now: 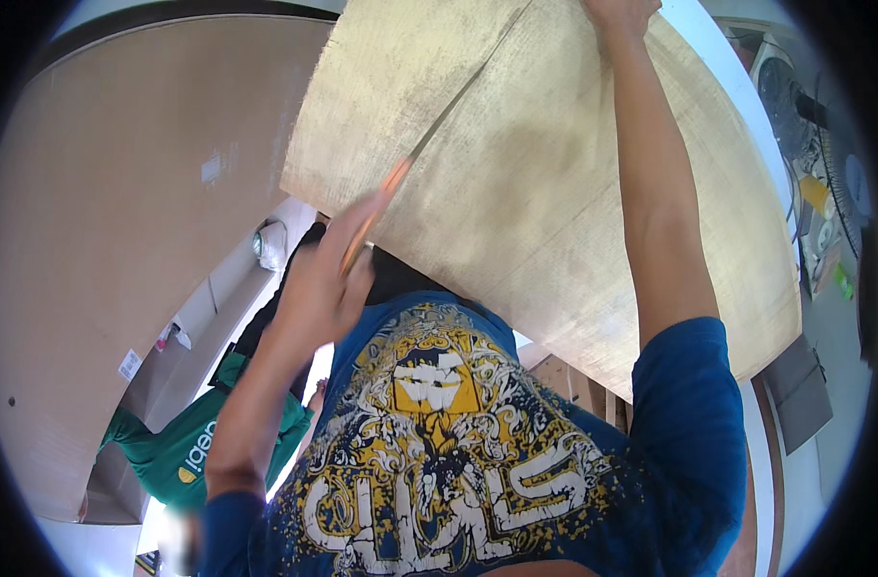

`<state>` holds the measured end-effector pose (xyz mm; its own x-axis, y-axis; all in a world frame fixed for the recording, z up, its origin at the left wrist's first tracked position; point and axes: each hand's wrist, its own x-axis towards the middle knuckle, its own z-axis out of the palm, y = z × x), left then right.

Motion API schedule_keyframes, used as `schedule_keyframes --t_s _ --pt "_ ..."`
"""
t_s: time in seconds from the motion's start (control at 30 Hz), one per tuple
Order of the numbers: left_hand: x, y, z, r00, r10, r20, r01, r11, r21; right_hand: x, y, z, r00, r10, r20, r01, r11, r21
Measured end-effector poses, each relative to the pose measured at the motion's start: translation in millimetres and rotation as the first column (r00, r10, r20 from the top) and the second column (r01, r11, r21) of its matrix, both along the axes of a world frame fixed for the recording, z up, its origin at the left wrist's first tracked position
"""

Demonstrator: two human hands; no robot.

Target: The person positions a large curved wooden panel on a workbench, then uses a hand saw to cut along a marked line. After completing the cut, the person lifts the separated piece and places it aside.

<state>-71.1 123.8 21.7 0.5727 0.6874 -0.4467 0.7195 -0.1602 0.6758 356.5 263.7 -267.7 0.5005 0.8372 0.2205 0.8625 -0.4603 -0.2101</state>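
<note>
My left hand [314, 288], slightly blurred, is wrapped round the orange handle of a handsaw [444, 115]. Its long thin blade shows nearly edge-on and slants up and away over a large pale wooden board [516, 183]. Whether the teeth sit in the wood cannot be made out. Dark smudges mark the board's face, and its near edge lies just ahead of my waist. My right arm reaches across the board, and my right hand [623, 13] is closed at its far edge, partly cut off by the top of the picture.
A big brown panel [150, 183] stands along the left. Below it, another person in a green shirt [203, 433] is close to my left elbow. A standing fan [785, 91] and assorted clutter are at the far right, beside a grey flat piece [795, 394].
</note>
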Motion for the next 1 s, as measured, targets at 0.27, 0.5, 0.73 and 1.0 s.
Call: schedule_keyframes --t_s 0.27,0.5,0.73,1.0 --pt "40 33 -97 0.994 0.016 -0.110 -0.023 0.998 -0.058 -1 11 -5 0.999 0.037 -0.010 -0.036 0.999 0.028" --pt "77 53 -133 0.994 0.079 0.077 -0.074 0.995 -0.068 -11 11 16 0.996 0.003 -0.084 -0.012 0.995 -0.097" --pt "-16 -18 39 0.992 0.013 -0.126 -0.020 0.998 -0.054 -9 6 9 0.998 -0.028 -0.048 0.025 0.998 -0.061" --pt "117 101 -131 0.995 0.001 -0.104 -0.011 0.996 -0.088 -14 10 -9 0.998 0.048 0.037 -0.049 0.998 0.045"
